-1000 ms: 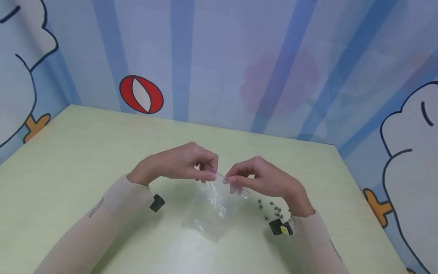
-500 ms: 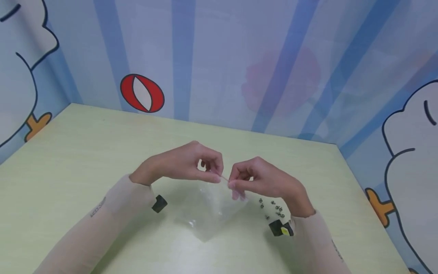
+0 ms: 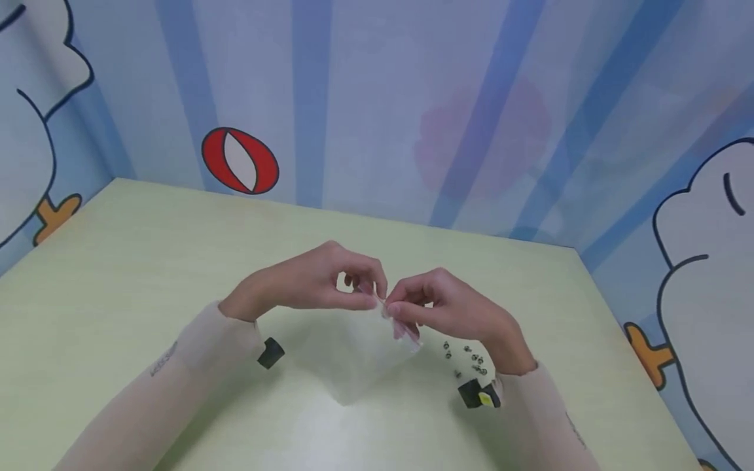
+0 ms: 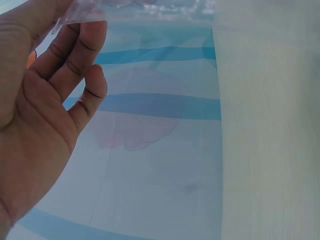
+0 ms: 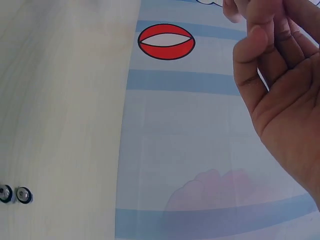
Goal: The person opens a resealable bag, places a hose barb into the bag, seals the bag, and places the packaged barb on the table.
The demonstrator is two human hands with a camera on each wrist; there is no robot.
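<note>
A clear plastic bag (image 3: 353, 360) hangs by its top edge from both hands, over the middle of the table. My left hand (image 3: 330, 278) pinches that edge between thumb and forefinger; the left wrist view shows the bag's edge (image 4: 165, 15) passing above the lower fingers. Close beside it, my right hand (image 3: 450, 304) pinches the same edge, the two sets of fingertips nearly meeting. A corner of the bag sticks out below the right fingers. In the right wrist view the right hand (image 5: 287, 85) has its fingers curled, with the pinch itself cut off at the top.
Several small dark metal pieces (image 3: 474, 357), round and screw-like, lie on the pale table (image 3: 177, 261) below the right wrist. Two of these pieces (image 5: 23, 195) show in the right wrist view. A printed curtain (image 3: 365, 111) stands behind the table.
The right hand has shifted slightly left, bringing the fingertips closer together than half a second ago. The bag has turned and hangs a little further left, still between both hands.
</note>
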